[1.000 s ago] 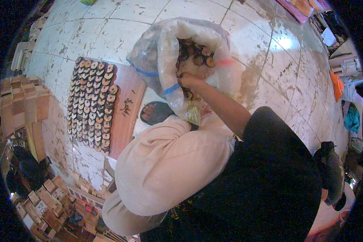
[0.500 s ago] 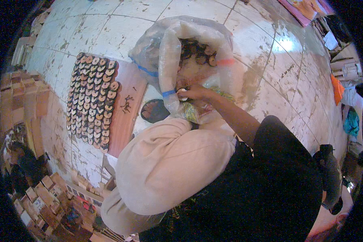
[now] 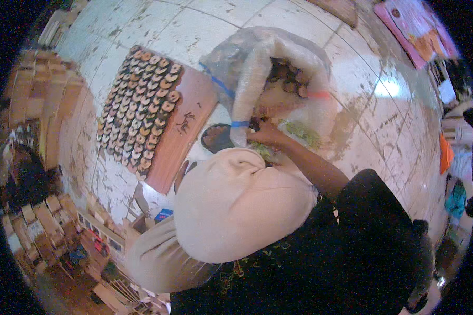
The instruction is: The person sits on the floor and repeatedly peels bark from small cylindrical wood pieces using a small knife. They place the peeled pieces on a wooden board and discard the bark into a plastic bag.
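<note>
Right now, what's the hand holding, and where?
The right hand grips the clear plastic bag at its lower edge near the opening. The left hand isn't visible.

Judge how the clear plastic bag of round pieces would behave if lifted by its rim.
The bag would probably sag, since its thin film is crumpled and folded. It likely feels heavy, as many brown round pieces fill it. It may spill, because its mouth gapes beside the right hand.
</note>
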`<move>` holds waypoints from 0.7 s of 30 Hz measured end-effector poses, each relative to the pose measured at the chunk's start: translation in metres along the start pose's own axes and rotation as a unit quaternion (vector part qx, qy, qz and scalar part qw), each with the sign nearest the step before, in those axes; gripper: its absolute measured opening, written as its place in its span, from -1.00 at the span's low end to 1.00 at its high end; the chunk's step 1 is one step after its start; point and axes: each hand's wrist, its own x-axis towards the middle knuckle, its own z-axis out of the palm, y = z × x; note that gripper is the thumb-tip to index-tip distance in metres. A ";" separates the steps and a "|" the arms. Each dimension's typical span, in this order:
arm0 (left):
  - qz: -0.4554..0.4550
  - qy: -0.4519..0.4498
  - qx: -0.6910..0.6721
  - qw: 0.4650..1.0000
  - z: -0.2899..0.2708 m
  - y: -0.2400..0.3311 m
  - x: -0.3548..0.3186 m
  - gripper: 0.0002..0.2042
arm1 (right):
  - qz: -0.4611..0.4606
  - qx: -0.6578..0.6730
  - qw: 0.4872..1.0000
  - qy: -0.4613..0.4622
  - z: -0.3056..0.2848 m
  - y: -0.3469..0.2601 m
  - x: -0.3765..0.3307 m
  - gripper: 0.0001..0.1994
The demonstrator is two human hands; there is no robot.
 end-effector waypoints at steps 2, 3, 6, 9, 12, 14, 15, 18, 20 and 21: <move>0.013 -0.004 -0.003 1.000 0.002 -0.001 0.002 -0.45 | -0.019 0.083 0.996 -0.037 0.002 0.009 0.007 -0.23; 0.021 -0.006 -0.003 1.000 0.003 -0.001 0.004 -0.45 | -0.042 0.132 0.989 -0.058 -0.001 0.014 0.010 -0.24; 0.051 -0.005 0.000 0.999 0.003 0.002 0.007 -0.45 | 0.028 0.234 0.972 -0.011 -0.020 0.024 0.002 -0.22; 0.067 -0.031 -0.025 0.997 0.004 0.009 0.007 -0.44 | -0.042 0.256 0.949 0.179 -0.059 0.016 -0.022 -0.27; 0.046 -0.067 -0.068 0.994 0.019 0.020 0.008 -0.47 | -0.201 0.199 0.921 0.268 -0.088 -0.027 -0.041 -0.30; 0.028 -0.125 -0.072 0.989 0.039 0.029 0.012 -0.44 | -0.306 0.013 0.910 0.280 -0.089 -0.072 -0.038 -0.24; 0.020 -0.152 -0.094 0.984 0.051 0.034 0.015 -0.43 | -0.360 -0.084 0.885 0.284 -0.081 -0.096 -0.032 -0.21; 0.015 -0.209 -0.159 0.965 0.078 0.046 0.021 -0.44 | -0.470 -0.164 0.858 0.127 -0.021 -0.161 0.005 -0.09; 0.043 -0.236 -0.236 0.942 0.083 0.051 0.021 -0.48 | -0.514 -0.176 0.840 -0.022 0.035 -0.188 0.026 -0.08; 0.070 -0.187 -0.256 0.946 0.080 0.052 0.020 -0.50 | -0.500 -0.188 0.837 -0.121 0.061 -0.196 0.032 -0.07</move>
